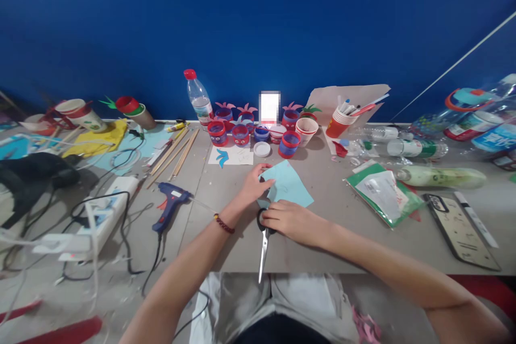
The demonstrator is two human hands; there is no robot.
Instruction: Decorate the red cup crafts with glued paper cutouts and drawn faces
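Observation:
A sheet of light blue paper [291, 183] lies on the grey table before me, with a faint drawn line on it. My left hand [256, 185] is at its left edge, thumb and fingers closing on the paper. Close to the paper's lower edge, my right hand [293, 220] has its fingers curled at the black handles of a pair of scissors [263, 250]. The blades point back toward my body, past the table's front edge. Part of the handles is hidden under the right fingers.
Behind the paper stand several red-and-blue decorated rings [289, 145], paper cups [306, 130] and a bottle [199, 98]. To the left lie a glue gun [171, 204], wooden sticks [183, 156] and a power strip [108, 215]. A phone [459, 231] and plastic bottles [417, 148] are at right.

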